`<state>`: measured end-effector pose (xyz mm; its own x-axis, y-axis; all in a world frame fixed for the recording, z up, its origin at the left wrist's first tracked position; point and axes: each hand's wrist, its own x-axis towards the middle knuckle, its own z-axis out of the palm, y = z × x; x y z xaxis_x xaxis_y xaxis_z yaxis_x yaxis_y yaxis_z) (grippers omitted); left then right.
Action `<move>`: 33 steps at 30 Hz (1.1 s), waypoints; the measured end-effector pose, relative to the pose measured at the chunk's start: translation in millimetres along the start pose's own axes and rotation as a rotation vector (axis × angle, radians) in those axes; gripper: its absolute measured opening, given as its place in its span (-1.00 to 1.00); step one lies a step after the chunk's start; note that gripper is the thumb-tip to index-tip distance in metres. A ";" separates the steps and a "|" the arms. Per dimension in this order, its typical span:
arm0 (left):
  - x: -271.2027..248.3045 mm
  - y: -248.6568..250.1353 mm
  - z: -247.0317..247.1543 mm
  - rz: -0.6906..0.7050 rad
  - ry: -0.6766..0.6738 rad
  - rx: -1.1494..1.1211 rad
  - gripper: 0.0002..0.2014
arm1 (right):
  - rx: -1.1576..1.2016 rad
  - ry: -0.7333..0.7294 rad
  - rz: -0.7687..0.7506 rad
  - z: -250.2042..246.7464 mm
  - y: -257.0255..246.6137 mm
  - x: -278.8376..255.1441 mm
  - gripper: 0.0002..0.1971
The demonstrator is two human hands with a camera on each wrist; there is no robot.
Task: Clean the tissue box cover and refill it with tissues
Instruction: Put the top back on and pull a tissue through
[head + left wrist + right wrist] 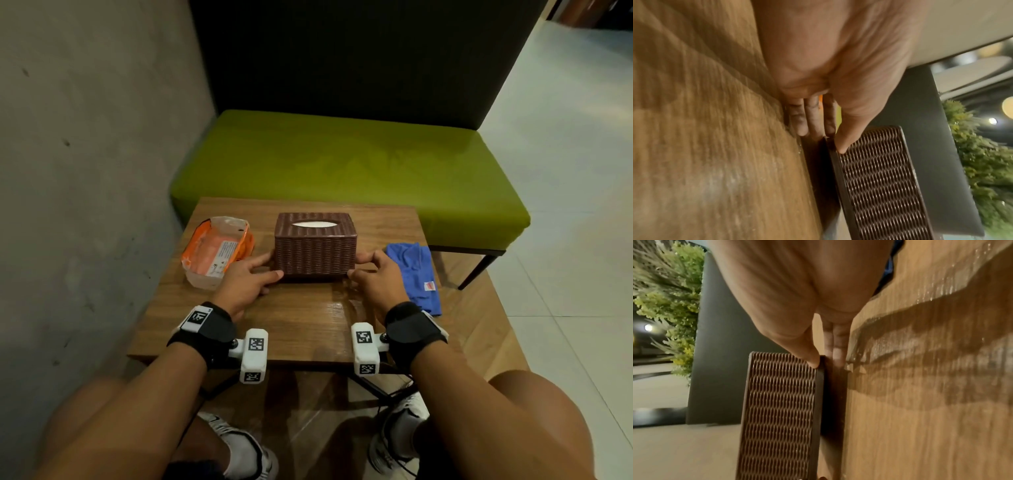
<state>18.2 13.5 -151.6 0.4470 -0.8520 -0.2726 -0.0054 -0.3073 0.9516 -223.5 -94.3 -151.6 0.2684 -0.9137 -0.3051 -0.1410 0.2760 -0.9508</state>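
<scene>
On the left of the wooden worktop [308,318] lay a clear-and-orange plastic tissue pack [217,251]. Beside it, the left hand [245,281] pinched the lower left corner of the brown woven rectangular tissue box cover [315,245], thumb on its front, fingers along its side. The cover stood upright at the worktop's middle. The right hand [375,277] gripped its lower right corner likewise. A crumpled blue cloth [418,270] lay rightmost.
</scene>
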 end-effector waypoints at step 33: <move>59.3 15.4 6.0 0.262 -0.270 0.351 0.51 | -1.291 -0.347 -0.525 52.3 -103.4 56.8 -0.78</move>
<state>39.2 -44.3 -154.0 0.1441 -0.9843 -0.1022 -0.4073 -0.1531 0.9003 -143.8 -159.2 -73.5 0.7474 -0.6538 -0.1178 -0.6546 -0.6945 -0.2987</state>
